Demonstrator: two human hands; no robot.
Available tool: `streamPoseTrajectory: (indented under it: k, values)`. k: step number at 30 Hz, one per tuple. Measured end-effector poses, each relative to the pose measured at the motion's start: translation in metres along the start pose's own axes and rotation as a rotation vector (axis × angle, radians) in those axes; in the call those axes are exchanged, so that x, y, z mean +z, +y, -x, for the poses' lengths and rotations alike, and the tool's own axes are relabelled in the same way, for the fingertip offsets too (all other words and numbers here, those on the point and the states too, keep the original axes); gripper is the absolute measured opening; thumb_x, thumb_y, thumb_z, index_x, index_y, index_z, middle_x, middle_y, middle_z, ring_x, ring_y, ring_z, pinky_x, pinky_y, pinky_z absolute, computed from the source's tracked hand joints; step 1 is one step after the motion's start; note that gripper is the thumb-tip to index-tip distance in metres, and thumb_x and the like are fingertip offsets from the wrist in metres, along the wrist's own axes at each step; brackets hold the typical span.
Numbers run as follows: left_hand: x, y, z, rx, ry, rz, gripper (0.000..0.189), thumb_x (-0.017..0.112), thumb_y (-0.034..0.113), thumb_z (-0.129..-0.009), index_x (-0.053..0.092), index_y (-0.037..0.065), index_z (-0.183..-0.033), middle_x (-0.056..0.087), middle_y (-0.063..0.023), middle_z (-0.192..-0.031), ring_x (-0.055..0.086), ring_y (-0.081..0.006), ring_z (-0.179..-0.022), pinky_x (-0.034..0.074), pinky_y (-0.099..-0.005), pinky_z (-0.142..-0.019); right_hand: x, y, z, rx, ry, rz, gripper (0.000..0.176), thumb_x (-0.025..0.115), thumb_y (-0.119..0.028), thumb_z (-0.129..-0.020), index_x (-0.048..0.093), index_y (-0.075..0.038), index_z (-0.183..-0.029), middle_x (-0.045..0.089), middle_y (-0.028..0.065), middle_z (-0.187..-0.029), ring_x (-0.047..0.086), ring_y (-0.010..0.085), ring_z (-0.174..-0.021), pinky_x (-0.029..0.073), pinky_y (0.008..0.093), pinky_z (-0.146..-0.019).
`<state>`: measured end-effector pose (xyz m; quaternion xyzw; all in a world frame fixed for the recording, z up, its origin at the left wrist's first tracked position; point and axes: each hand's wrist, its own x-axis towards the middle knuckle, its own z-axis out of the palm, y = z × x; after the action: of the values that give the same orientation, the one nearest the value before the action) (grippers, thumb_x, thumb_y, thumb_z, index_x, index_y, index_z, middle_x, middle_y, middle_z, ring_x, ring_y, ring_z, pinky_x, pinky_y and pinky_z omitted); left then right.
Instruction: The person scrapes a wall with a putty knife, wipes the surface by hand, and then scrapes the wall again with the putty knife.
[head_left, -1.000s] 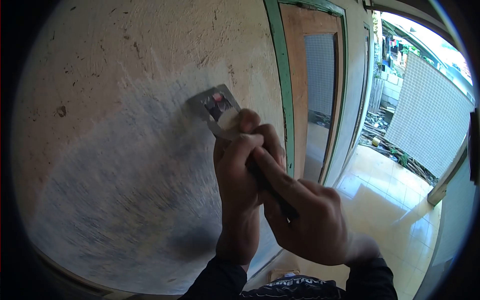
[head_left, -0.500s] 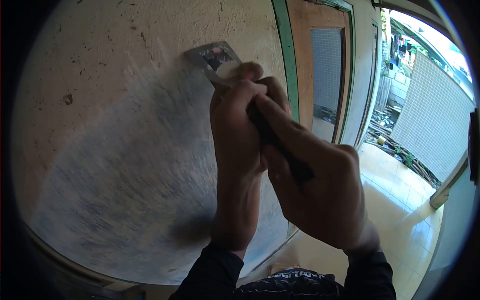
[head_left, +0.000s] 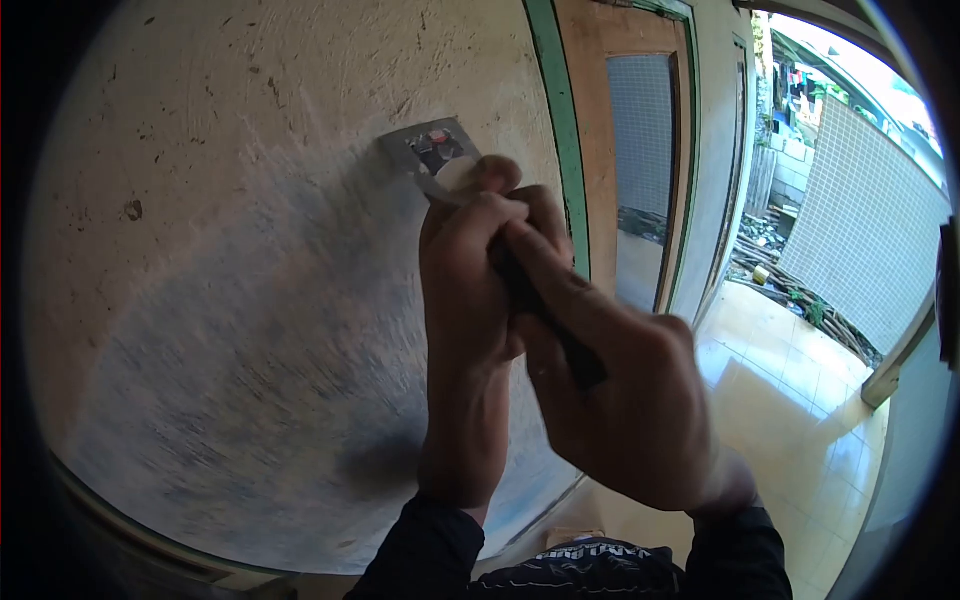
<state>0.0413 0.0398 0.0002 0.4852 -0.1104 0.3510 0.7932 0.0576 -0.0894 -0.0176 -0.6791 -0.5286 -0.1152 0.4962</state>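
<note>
A paint scraper [head_left: 432,142] with a wide metal blade and a dark handle has its blade edge against the wall [head_left: 250,330]. My left hand [head_left: 470,255] is closed around the scraper near the blade, thumb toward the metal. Behind it, my right hand [head_left: 625,375] grips the dark handle from the right. Below and left of the blade, the wall surface is scraped to a patchy grey-blue; above, cream paint with small chips and pits still covers it.
Right of the wall stands a green frame [head_left: 556,100] beside a wooden door [head_left: 590,110] with a glass pane. Shiny tiled floor [head_left: 770,400] lies to the right. Beyond it are a tiled panel [head_left: 870,220] and a pile of sticks [head_left: 835,325] outside.
The scraper blade and both hands have moved a little down the wall. Both hands keep their hold, and the view has shifted slightly.
</note>
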Motion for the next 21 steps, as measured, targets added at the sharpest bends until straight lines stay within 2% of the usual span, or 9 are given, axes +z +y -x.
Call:
streamPoseTrajectory:
  k: [6, 8, 10, 13, 15, 16, 18, 19, 21]
  values:
    - [0.005, -0.013, 0.007, -0.014, 0.045, 0.025, 0.009, 0.037, 0.003, -0.075, 0.041, 0.005, -0.083, 0.045, -0.0068, -0.052, 0.04, -0.011, -0.039, 0.035, -0.0228, -0.037, 0.0, 0.011, 0.011, -0.028, 0.028, -0.035, 0.042, 0.057, -0.002, -0.084, 0.053, -0.001, -0.126, 0.066, 0.02, -0.076, 0.067, 0.02, -0.06, 0.05, 0.0321, -0.054]
    - [-0.013, -0.029, 0.023, -0.045, 0.016, 0.045, 0.009, 0.037, 0.004, -0.075, 0.04, 0.006, -0.083, 0.044, -0.0073, -0.052, 0.041, -0.0115, -0.041, 0.036, -0.0243, -0.038, 0.005, 0.016, 0.03, 0.054, -0.085, 0.023, 0.045, 0.057, -0.003, -0.084, 0.05, -0.003, -0.129, 0.065, 0.0197, -0.075, 0.065, 0.0197, -0.055, 0.049, 0.0335, -0.051]
    - [-0.027, -0.057, 0.043, -0.088, 0.079, -0.041, 0.009, 0.039, 0.007, -0.079, 0.039, 0.008, -0.087, 0.042, -0.0052, -0.053, 0.039, -0.0093, -0.04, 0.032, -0.0229, -0.036, 0.018, 0.037, 0.054, 0.104, -0.092, -0.085, 0.05, 0.059, -0.004, -0.084, 0.047, -0.004, -0.132, 0.065, 0.0208, -0.077, 0.067, 0.0198, -0.061, 0.051, 0.0319, -0.056]
    - [-0.052, -0.115, 0.076, -0.218, 0.225, -0.049, 0.008, 0.039, 0.002, -0.077, 0.039, 0.007, -0.083, 0.043, -0.0056, -0.054, 0.042, -0.0101, -0.043, 0.038, -0.0248, -0.041, 0.036, 0.071, 0.096, 0.238, -0.082, -0.113, 0.05, 0.059, -0.005, -0.085, 0.046, -0.005, -0.134, 0.068, 0.0181, -0.087, 0.068, 0.0193, -0.071, 0.052, 0.03, -0.062]
    - [-0.061, -0.152, 0.095, -0.315, 0.231, 0.023, 0.01, 0.04, -0.001, -0.076, 0.039, 0.007, -0.081, 0.045, -0.0047, -0.057, 0.042, -0.009, -0.045, 0.038, -0.0241, -0.043, 0.052, 0.107, 0.131, 0.389, -0.048, -0.306, 0.051, 0.059, -0.006, -0.087, 0.044, -0.005, -0.135, 0.067, 0.015, -0.104, 0.067, 0.0196, -0.082, 0.051, 0.0289, -0.069]
    - [-0.063, -0.167, 0.104, -0.372, 0.26, -0.06, 0.009, 0.044, 0.0, -0.078, 0.039, 0.008, -0.079, 0.046, -0.0039, -0.059, 0.043, -0.0087, -0.047, 0.038, -0.0239, -0.044, 0.062, 0.127, 0.15, 0.413, -0.037, -0.282, 0.051, 0.059, -0.006, -0.087, 0.044, -0.005, -0.135, 0.067, 0.015, -0.104, 0.067, 0.0196, -0.082, 0.051, 0.0289, -0.069]
    - [-0.069, -0.199, 0.122, -0.447, 0.275, -0.125, 0.012, 0.048, 0.001, -0.081, 0.04, 0.009, -0.077, 0.046, -0.0032, -0.061, 0.044, -0.0085, -0.048, 0.038, -0.0237, -0.045, 0.072, 0.156, 0.181, 0.342, 0.096, -0.577, 0.054, 0.058, -0.011, -0.089, 0.038, -0.007, -0.139, 0.066, 0.0087, -0.087, 0.063, 0.0144, -0.071, 0.049, 0.0299, -0.061]
    - [-0.077, -0.215, 0.13, -0.492, 0.234, -0.169, 0.015, 0.052, 0.003, -0.082, 0.04, 0.01, -0.077, 0.047, -0.0024, -0.063, 0.044, -0.0083, -0.05, 0.039, -0.0234, -0.046, 0.055, 0.143, 0.187, 0.776, -0.029, -0.774, 0.053, 0.054, -0.01, -0.092, 0.033, -0.004, -0.141, 0.06, 0.0019, -0.091, 0.054, 0.0061, -0.07, 0.045, 0.0241, -0.059]
    - [-0.084, -0.234, 0.143, -0.561, 0.215, -0.215, 0.016, 0.056, 0.007, -0.083, 0.044, 0.012, -0.073, 0.047, 0.0002, -0.065, 0.046, -0.0066, -0.055, 0.037, -0.0221, -0.049, 0.059, 0.149, 0.21, 0.929, 0.011, -0.996, 0.054, 0.053, -0.01, -0.093, 0.031, -0.005, -0.142, 0.055, 0.0004, -0.083, 0.049, 0.0045, -0.068, 0.041, 0.0212, -0.058]
